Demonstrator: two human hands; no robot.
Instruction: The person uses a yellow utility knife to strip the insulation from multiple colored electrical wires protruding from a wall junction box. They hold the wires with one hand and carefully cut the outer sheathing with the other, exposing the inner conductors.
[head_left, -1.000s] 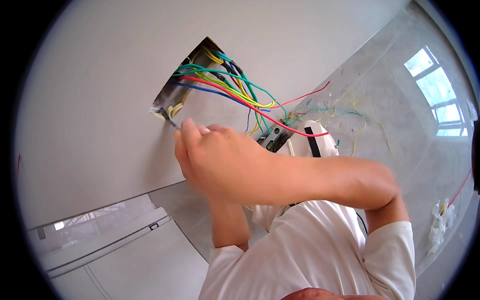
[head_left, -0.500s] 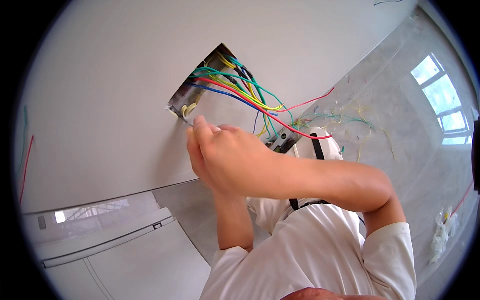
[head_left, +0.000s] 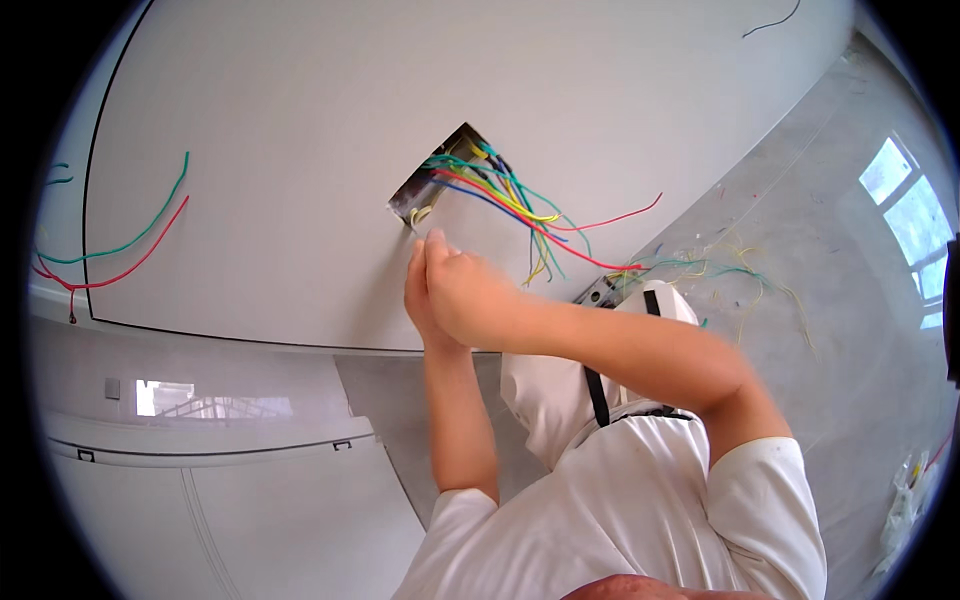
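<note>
Wall box (head_left: pixel 417 190) just beyond the right hand (head_left: pixel 466 297), coloured wires (head_left: pixel 515 205) spilling out above the right forearm (head_left: pixel 620 338), which slants across! Left hand (head_left: pixel 417 292) bunched alongside, left forearm (head_left: pixel 462 430) upright; what either hand grips, I can't tell.

"What are the hands doing?"

"The right hand (head_left: pixel 468 296) is overlapping the left hand (head_left: pixel 418 302), both closing just beside the near end of the recessed box (head_left: pixel 412 196). Anything between their fingers is showing too small to tell."

"And around them?"

"Coloured wires (head_left: pixel 530 212) are spilling rightward from the box; a green wire (head_left: pixel 166 217) is curving on the left."
</note>
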